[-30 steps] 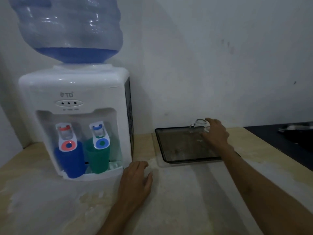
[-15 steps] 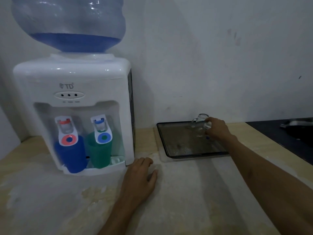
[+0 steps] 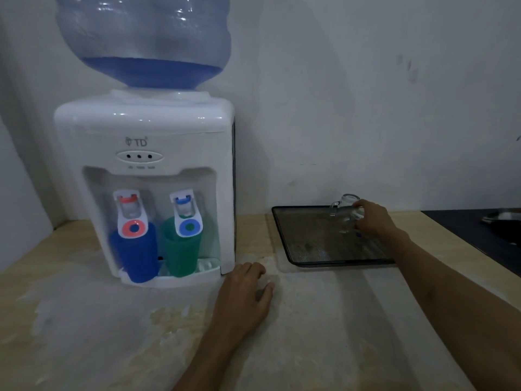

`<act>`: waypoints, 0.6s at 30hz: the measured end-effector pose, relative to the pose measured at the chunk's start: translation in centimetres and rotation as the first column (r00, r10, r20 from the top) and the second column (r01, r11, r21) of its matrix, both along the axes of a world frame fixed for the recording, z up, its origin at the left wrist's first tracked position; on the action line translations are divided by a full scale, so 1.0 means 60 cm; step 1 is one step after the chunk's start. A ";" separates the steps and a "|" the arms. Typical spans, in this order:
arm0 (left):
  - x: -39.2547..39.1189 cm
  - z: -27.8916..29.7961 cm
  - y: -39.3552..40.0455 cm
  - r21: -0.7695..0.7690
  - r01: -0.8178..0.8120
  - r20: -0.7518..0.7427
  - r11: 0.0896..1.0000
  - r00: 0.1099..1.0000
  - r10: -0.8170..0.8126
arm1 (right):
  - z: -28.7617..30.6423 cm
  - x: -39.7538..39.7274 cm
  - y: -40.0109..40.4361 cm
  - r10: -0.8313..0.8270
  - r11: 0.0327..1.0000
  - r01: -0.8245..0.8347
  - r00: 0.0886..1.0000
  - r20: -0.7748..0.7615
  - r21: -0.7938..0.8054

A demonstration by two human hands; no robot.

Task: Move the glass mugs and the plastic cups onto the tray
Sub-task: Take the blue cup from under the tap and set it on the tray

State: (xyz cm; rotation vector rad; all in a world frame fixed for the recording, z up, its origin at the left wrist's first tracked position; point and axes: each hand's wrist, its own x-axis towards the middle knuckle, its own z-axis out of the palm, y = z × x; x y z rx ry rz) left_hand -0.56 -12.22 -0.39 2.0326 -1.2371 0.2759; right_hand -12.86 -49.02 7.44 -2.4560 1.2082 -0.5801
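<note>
A dark rectangular tray (image 3: 310, 258) lies on the counter at the right of the water dispenser. My right hand (image 3: 373, 220) is closed around a clear glass mug (image 3: 345, 210) over the tray's far right part; the mug's handle points left. Whether the mug rests on the tray I cannot tell. A blue plastic cup (image 3: 135, 255) stands under the red tap and a green plastic cup (image 3: 180, 253) under the blue tap, both in the dispenser's recess. My left hand (image 3: 245, 294) lies flat on the counter, fingers apart, just right of the dispenser's base.
The white water dispenser (image 3: 143, 128) with a large blue bottle (image 3: 143, 38) stands at the back left against the wall. A black surface (image 3: 473, 230) adjoins the beige counter (image 3: 324, 334) at the far right.
My right hand with the mug has shifted a little toward the tray's near side. My left hand stays flat on the counter. The view has tilted slightly.
</note>
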 end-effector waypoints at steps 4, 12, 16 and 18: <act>-0.002 0.000 0.001 0.005 -0.003 -0.017 1.000 1.000 0.003 | -0.003 -0.002 -0.004 0.006 1.000 -0.006 1.000 -0.019 -0.008; -0.002 0.001 0.001 -0.010 -0.003 -0.020 1.000 1.000 0.003 | -0.004 -0.007 -0.005 0.003 0.999 -0.003 1.000 -0.009 -0.046; -0.001 -0.001 0.002 -0.011 0.002 -0.022 1.000 1.000 -0.002 | -0.008 -0.009 -0.004 -0.005 0.999 0.005 1.000 0.006 -0.054; 0.000 -0.001 0.002 -0.012 0.002 -0.029 1.000 1.000 -0.002 | -0.011 -0.009 -0.005 -0.010 0.999 0.011 1.000 0.017 -0.052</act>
